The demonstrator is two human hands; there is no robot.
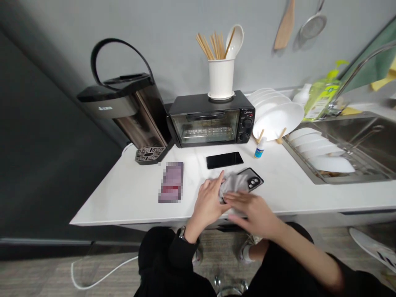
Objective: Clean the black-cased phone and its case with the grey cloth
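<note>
A clear phone case [251,184] with a black rim and camera cutouts lies near the counter's front edge, partly under a grey cloth [234,183]. My left hand [208,204] grips the left end of the case, its index finger pointing up and its thumb bent along the near side. Across the cloth lie the fingers of my right hand [252,212], blurred by motion and pressing the fabric onto the case. Just beyond, a black phone [225,160] rests screen up. To the left is a pixelated purple packet [171,182]. A small white bottle [260,147] with a blue label stands behind the case.
A toaster oven [210,119] carries a white cup [221,78] of chopsticks and a spoon. On the left stands a water dispenser [136,111]. White plates [278,117] fill a rack at right, beside a sink [315,175] holding bowls. A white cable [102,276] crosses the floor.
</note>
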